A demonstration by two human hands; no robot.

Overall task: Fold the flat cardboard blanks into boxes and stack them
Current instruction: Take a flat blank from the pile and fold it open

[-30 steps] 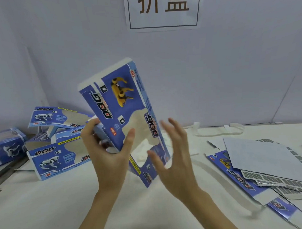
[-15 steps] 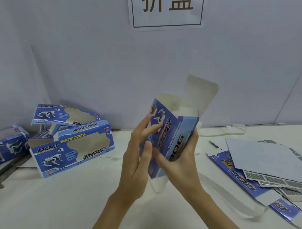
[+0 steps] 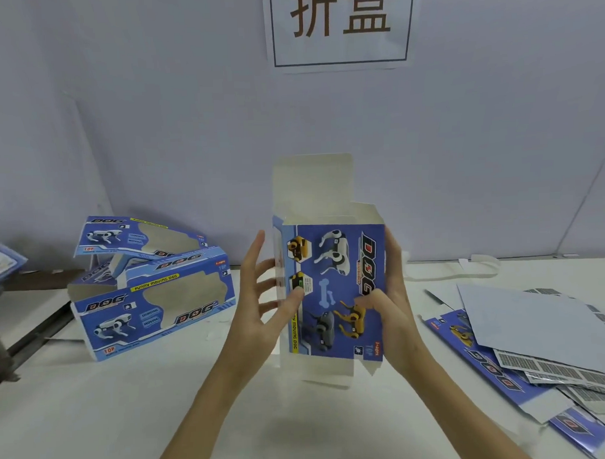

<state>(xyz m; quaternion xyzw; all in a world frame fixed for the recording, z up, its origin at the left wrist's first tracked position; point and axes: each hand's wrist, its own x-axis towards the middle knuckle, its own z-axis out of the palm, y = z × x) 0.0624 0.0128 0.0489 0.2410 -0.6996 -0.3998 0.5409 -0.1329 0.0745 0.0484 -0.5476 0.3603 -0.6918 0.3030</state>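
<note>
A white paper sign bearing two large brown Chinese characters inside a thin black frame hangs at the top centre of a pale grey-blue wall. Below the sign, the white counter runs the full width of the scene and meets the wall. Far below and to the left of the sign, dark metal bars lie at the counter's edge. Below and right of the sign, loose white paper strips curl against the wall's base.
</note>
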